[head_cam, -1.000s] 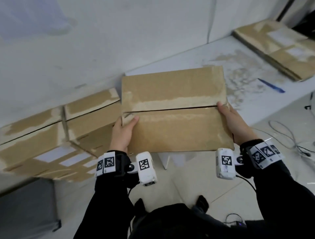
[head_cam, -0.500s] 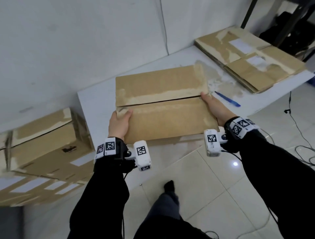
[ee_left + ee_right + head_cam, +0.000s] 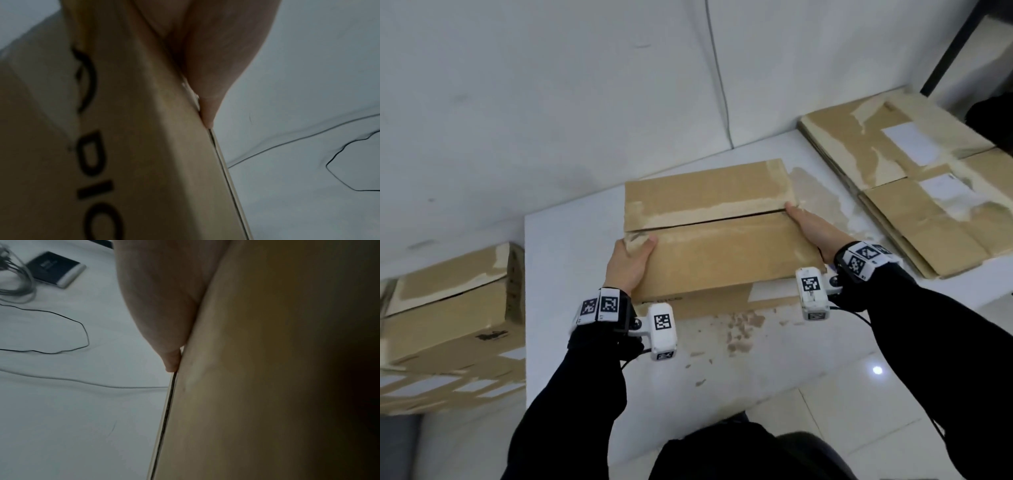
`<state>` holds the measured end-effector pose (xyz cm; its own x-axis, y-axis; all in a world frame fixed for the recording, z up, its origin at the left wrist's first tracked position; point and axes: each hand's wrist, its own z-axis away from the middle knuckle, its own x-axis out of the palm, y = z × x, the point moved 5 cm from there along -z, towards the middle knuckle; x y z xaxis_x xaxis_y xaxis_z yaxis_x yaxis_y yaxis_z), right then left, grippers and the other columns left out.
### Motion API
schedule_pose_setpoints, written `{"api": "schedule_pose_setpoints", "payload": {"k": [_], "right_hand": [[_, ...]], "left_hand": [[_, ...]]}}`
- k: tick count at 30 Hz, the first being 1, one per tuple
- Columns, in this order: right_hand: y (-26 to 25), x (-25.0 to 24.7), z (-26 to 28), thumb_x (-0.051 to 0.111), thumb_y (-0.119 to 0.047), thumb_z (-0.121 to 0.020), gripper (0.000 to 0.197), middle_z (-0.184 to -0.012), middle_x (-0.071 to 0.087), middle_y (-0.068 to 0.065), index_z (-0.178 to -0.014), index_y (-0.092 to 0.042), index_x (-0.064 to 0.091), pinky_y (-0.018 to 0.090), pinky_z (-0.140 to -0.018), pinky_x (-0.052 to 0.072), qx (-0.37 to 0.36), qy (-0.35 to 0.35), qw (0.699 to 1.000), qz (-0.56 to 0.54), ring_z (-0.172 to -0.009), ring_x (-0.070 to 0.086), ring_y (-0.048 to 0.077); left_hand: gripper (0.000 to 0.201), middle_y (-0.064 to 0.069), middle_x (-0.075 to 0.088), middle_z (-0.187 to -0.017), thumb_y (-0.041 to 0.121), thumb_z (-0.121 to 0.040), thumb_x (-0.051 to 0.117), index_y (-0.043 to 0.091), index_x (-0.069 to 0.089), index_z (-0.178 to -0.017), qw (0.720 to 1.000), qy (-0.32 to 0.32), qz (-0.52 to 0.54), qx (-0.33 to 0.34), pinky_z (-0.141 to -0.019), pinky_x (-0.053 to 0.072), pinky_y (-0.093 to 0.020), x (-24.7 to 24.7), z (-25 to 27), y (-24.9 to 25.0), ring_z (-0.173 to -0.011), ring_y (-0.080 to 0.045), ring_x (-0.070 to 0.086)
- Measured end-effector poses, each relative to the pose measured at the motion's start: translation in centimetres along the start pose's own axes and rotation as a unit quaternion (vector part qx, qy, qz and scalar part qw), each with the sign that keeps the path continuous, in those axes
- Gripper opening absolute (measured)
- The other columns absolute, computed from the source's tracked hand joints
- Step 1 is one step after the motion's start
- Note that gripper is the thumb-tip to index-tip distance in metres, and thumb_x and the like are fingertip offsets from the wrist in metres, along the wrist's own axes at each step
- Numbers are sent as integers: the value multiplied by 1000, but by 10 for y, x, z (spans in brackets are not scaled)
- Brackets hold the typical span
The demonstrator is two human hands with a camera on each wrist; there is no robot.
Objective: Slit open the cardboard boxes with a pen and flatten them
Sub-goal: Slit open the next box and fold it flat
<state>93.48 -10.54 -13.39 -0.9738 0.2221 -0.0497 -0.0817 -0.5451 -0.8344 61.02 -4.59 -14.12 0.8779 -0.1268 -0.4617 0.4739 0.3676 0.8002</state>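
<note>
I had the brown rectangular cardboard box (image 3: 717, 236) between both hands, over the near middle of the white bench (image 3: 571, 246); whether its base had touched down I could not tell. My left hand (image 3: 628, 263) clasped the near-left corner, thumb curled over the top flap and fingers hidden down the side. My right hand (image 3: 813, 229) lay flat against the right end, fingers straight, its tip at the seam. I judged the two-sided hold was there to keep the box level and square to me. The seam ran left to right across the top with a dark gap showing, so the top looked already slit. The stack of flattened brown cardboard (image 3: 914, 178) sat at the far right, well apart, leaving working room. More upright brown cartons (image 3: 452, 308) stood left of the bench. No pen showed.
</note>
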Motion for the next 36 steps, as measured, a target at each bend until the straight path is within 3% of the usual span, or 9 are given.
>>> {"api": "schedule_pose_setpoints", "payload": {"k": [7, 14, 19, 22, 24, 27, 31, 33, 36], "right_hand": [[2, -6, -21, 40, -49, -97, 37, -106, 66, 6, -120, -23, 52, 31, -66, 55, -26, -57, 998, 25, -87, 66, 20], [14, -15, -30, 53, -66, -74, 72, -127, 59, 5, -137, -31, 42, 49, -90, 52, -63, -25, 997, 32, -110, 61, 27], [7, -3, 4, 46, -39, -96, 62, -143, 41, -11, -150, -28, 17, 31, -103, 42, -184, 64, 981, -18, -126, 45, 8], [14, 13, 31, 37, -20, -101, 67, -151, 15, -19, -151, -20, -9, 8, -108, 25, -259, 57, 964, -34, -130, 20, -18], [25, 25, 46, 36, -19, -101, 73, -156, -3, -13, -148, -20, -19, 17, -115, 20, -305, 13, 952, -9, -138, 10, -13], [48, 27, 50, 43, -35, -97, 65, -157, 14, -2, -150, -24, 8, 28, -115, 25, -304, -46, 950, 61, -143, 20, 11], [41, -2, 50, 41, -35, -96, 57, -149, 30, 5, -145, -10, 29, 31, -111, 34, -404, -48, 901, 148, -138, 28, 7], [31, -25, 28, 49, -41, -94, 58, -142, 37, 0, -142, -14, 30, 43, -106, 40, -364, -1, 925, 113, -130, 39, 11], [14, -44, -14, 67, -44, -81, 92, -156, 13, -1, -149, -28, 6, 48, -113, 28, -231, -50, 969, 79, -141, 23, 21]], "left_hand": [[56, -9, 56, -123, 57, -89, 52, 14, 48, -125, 994, 82, -74, 2, -87, 41, -34, 8, 9, 9, -106, -25, 53], [56, -15, 41, -142, 46, -94, 45, 9, 39, -136, 944, 190, -258, 81, -101, 34, -42, 17, 26, 32, -127, -34, 43], [47, -12, 48, -136, 38, -93, 48, 9, 47, -130, 917, 274, -247, 149, -107, 25, -42, 37, 64, 78, -126, -29, 42], [58, -7, 45, -138, 46, -90, 55, 13, 41, -136, 941, 222, -108, 233, -107, 29, -35, 70, 98, 125, -128, -22, 40], [90, -5, 20, -155, 65, -78, 58, 25, 19, -149, 963, 110, -47, 241, -114, 20, -42, 107, 112, 148, -143, -20, 18], [128, -5, -27, -156, 69, -60, 70, 42, -21, -145, 983, 11, -96, 158, -111, 1, -60, 153, 110, 149, -143, -28, -25], [119, -15, -31, -153, 55, -78, 66, 28, -28, -145, 970, 107, -153, 158, -109, 3, -68, 157, 101, 118, -141, -40, -23], [109, -16, -28, -154, 56, -84, 56, 22, -26, -146, 966, 119, -125, 194, -111, -4, -55, 151, 105, 98, -142, -38, -21], [104, -13, -27, -155, 51, -86, 55, 23, -27, -143, 961, 112, -68, 242, -115, -10, -47, 136, 113, 68, -144, -28, -22]]}}
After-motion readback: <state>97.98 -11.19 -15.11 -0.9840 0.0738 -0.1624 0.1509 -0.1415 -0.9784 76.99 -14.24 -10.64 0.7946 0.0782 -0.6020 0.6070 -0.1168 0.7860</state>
